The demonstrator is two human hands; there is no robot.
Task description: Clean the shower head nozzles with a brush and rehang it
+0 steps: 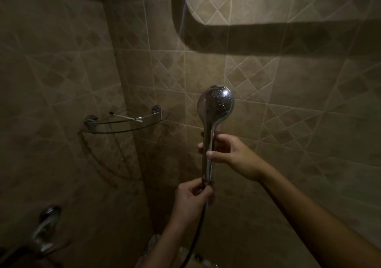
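A chrome shower head [215, 104] stands upright in front of the tiled wall, its round back facing me and its nozzle face turned away. My right hand [231, 154] grips the middle of its handle. My left hand [192, 196] holds the bottom of the handle where the dark hose [194, 239] joins and hangs down. A white brush with a dark head [126, 116] lies on the glass corner shelf [123, 130] to the left.
Brown tiled walls meet in a corner behind the shelf. A chrome tap fitting [46, 229] sticks out of the left wall at the lower left. The room is dim, with a lit patch of wall at the upper right.
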